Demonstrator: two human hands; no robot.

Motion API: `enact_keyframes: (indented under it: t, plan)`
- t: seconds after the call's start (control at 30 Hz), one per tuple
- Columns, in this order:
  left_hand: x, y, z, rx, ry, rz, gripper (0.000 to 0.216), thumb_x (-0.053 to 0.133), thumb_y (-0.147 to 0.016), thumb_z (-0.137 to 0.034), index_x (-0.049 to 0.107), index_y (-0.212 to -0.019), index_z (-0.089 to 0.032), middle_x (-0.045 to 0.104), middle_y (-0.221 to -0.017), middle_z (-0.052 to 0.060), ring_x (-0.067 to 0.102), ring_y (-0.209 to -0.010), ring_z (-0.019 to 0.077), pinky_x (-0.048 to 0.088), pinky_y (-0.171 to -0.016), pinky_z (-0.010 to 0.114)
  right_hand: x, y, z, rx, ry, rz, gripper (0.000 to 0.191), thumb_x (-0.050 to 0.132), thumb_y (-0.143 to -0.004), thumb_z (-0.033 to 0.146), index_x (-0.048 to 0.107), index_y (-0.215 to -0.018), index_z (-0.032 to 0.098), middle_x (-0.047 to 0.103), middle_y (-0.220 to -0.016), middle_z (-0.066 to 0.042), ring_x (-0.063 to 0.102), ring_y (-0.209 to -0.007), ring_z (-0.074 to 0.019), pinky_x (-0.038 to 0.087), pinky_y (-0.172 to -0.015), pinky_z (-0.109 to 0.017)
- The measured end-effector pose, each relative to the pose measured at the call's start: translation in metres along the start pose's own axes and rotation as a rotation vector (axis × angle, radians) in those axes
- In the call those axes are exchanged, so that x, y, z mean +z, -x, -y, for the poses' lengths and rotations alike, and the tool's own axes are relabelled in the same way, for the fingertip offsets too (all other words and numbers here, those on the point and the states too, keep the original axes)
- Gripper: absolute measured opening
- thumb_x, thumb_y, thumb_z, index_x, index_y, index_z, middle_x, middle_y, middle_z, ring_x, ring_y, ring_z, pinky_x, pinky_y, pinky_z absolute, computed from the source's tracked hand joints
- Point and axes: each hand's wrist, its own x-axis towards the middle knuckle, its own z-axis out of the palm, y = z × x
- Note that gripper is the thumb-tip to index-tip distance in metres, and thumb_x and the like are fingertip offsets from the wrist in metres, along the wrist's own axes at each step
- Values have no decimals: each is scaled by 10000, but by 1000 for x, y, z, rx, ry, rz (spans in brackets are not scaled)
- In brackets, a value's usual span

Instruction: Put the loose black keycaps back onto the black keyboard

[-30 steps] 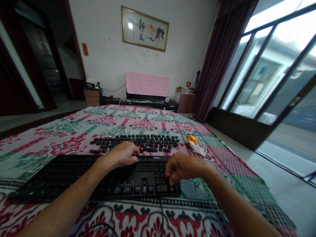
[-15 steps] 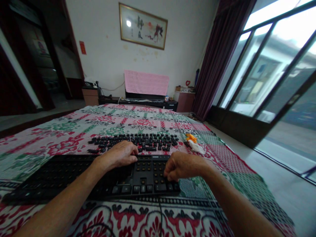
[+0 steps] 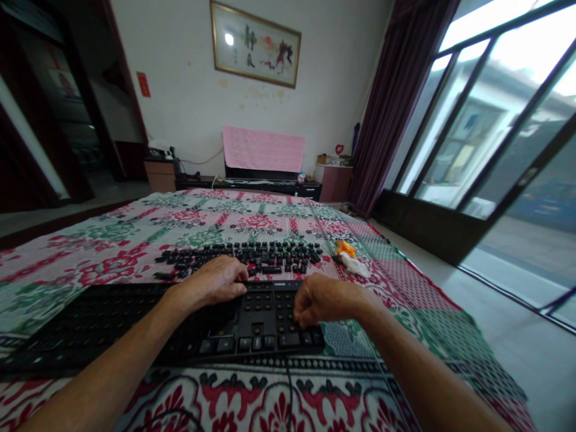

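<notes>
Fingers bent, left hand (image 3: 210, 282), right hand (image 3: 327, 300); grips unclear. Black plastic keyboard (image 3: 265, 320) mostly stripped; black keycaps (image 3: 288, 340) remain toward red-green floral cloth's (image 3: 135, 229) near edge.

head view, forward and down

Ahead of me a gold-framed picture (image 3: 255, 45) hangs on the pale, stained wall (image 3: 180, 102); to my right, tall bright glass panels (image 3: 472, 138) stand beside a purple curtain (image 3: 398, 96)
</notes>
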Motion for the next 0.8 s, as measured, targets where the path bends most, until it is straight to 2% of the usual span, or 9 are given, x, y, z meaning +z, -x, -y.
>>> enact_keyframes:
  t: [0.1, 0.17, 0.23, 0.27, 0.3, 0.37, 0.47, 0.57, 0.8]
  plan:
    - [-1, 0, -1, -6, 5, 6, 243, 493, -647, -320, 634, -834, -256, 637, -751, -10, 548, -682, 123, 350, -595, 200, -7, 2, -1, -62, -79, 63, 197, 519, -656, 222, 633, -798, 146, 611, -635, 0, 520, -542, -74, 387, -490, -163]
    - [-3, 1, -1, -7, 17, 12, 241, 495, -648, -316, 633, -836, -258, 638, -755, -11, 549, -687, 124, 352, -598, 200, -15, 4, -6, -102, -117, 58, 200, 509, -675, 232, 625, -812, 143, 598, -623, 3, 512, -530, -70, 379, -483, -159]
    - [-4, 1, -1, -10, 41, 24, 239, 493, -653, -313, 632, -840, -263, 638, -751, -14, 550, -687, 124, 356, -595, 197, -24, 5, -16, -120, -93, -81, 193, 487, -695, 246, 623, -786, 144, 592, -630, 0, 503, -532, -71, 368, -480, -161]
    - [-4, 1, -1, -12, 53, 29, 237, 491, -656, -312, 632, -841, -264, 639, -749, -14, 552, -686, 123, 357, -592, 196, -28, 4, -23, -102, -70, -206, 196, 473, -703, 243, 622, -786, 146, 591, -638, -2, 504, -542, -73, 364, -486, -163]
    - [-4, 1, -1, -14, 63, 32, 237, 490, -658, -313, 632, -842, -265, 639, -750, -12, 553, -687, 124, 359, -591, 194, -30, 3, -31, -49, -39, -338, 203, 453, -714, 247, 622, -764, 146, 587, -630, -3, 501, -542, -78, 356, -481, -168]
    - [-4, 2, -2, -15, 74, 27, 235, 490, -660, -315, 633, -839, -265, 639, -752, -10, 555, -693, 127, 361, -589, 193, -32, -1, -45, 73, 17, -513, 228, 422, -728, 246, 624, -758, 145, 588, -628, -9, 496, -532, -86, 343, -474, -180]
    - [-3, 2, -1, -9, 77, 13, 227, 492, -654, -304, 633, -827, -265, 637, -743, -11, 555, -694, 129, 362, -583, 192, -27, -10, -57, 146, 110, -637, 219, 439, -705, 213, 639, -784, 169, 613, -692, -13, 518, -603, -108, 350, -525, -198]
    - [-3, 2, -1, -15, 76, 11, 228, 491, -649, -293, 632, -827, -264, 635, -733, -13, 554, -680, 128, 362, -578, 194, -18, -20, -57, 160, 174, -670, 250, 457, -691, 200, 641, -860, 208, 622, -786, -15, 529, -687, -126, 356, -580, -208]
    - [-4, 1, -2, -28, 74, 26, 231, 491, -650, -299, 638, -823, -254, 637, -739, -7, 552, -677, 124, 358, -581, 193, -3, -40, -62, 139, 300, -703, 297, 532, -660, 276, 616, -938, 212, 567, -813, -29, 495, -725, -135, 346, -648, -216]
